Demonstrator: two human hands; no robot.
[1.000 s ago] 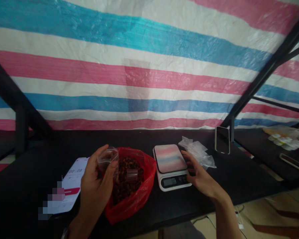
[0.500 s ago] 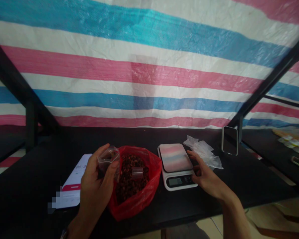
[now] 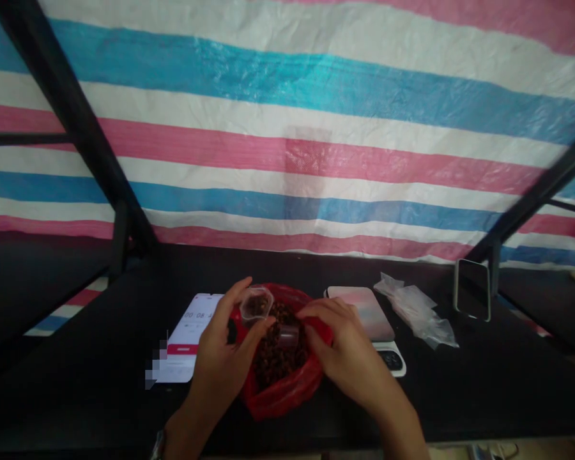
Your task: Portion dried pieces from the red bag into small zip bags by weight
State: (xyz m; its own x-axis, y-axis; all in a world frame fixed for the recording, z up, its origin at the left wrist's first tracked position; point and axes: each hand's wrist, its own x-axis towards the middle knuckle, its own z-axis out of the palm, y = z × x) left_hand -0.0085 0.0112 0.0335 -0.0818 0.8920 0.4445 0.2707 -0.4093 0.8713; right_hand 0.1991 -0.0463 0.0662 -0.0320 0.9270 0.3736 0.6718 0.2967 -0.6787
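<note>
My left hand (image 3: 225, 342) is closed on a small clear plastic bag (image 3: 257, 303), its mouth spread open, with a few brown pieces inside. Just beneath it a red plastic bag (image 3: 287, 399) stands open on the table, filled with dark brown dried pieces (image 3: 275, 365) that look like spice. A small clear plastic cup (image 3: 288, 337) lies on top of these pieces. Over the red bag's right side reaches my right hand (image 3: 338, 335), fingers and thumb apart close to the cup. Whether its fingertips touch the cup I cannot tell.
Right of the red bag is a white digital kitchen scale (image 3: 364, 313), partly hidden by my right hand. Beyond it lie clear plastic bags (image 3: 419, 313) and a propped phone (image 3: 473, 291). A phone showing a timer (image 3: 184, 332) lies at left. Black metal bars (image 3: 76, 128) slant up both sides.
My right hand has left the scale and moved left over the red bag, near the cup. My left hand still holds the small bag, its opening now wider. The view has shifted left.
</note>
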